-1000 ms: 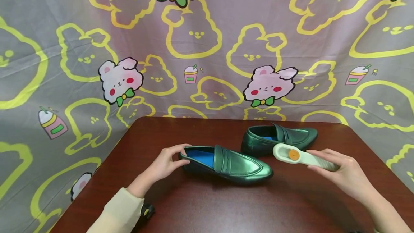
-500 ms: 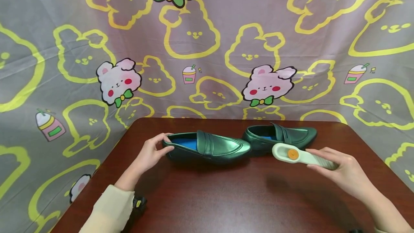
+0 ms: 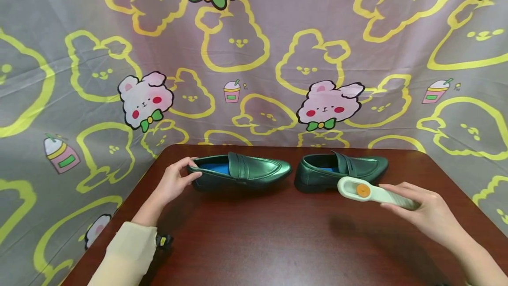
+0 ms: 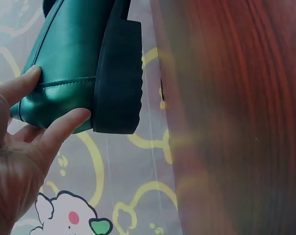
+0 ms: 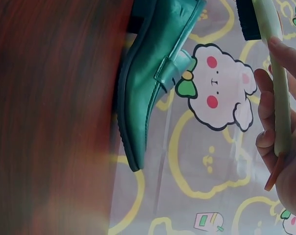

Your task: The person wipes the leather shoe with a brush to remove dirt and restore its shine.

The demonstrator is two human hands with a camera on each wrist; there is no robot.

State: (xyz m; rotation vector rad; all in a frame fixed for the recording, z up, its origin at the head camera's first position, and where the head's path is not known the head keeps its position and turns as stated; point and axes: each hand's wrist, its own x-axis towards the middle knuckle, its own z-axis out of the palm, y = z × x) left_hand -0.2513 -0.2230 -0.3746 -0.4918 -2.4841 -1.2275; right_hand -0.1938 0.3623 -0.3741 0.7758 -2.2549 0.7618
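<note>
At the back left of the table, my left hand (image 3: 173, 181) pinches the heel end of a shiny green loafer (image 3: 254, 171) with a blue insole. The left wrist view has the thumb and fingers on the loafer's heel (image 4: 64, 100), and its dark sole stands apart from the tabletop there. A matching loafer (image 3: 345, 171) sits to the right, toe pointing right. In front of that one my right hand (image 3: 426, 206) holds a pale green brush (image 3: 377, 193) with an orange button, raised above the table. Dark bristles (image 5: 248, 19) show on the brush in the right wrist view.
Both shoes are over a dark red-brown wooden table (image 3: 270, 242) with rounded far corners. A grey curtain (image 3: 254, 78) printed with cartoon rabbits and yellow outlines hangs behind it and along the sides.
My left hand has carried its loafer back and to the left, away from the other shoe. The right hand with the brush stays nearly in place.
</note>
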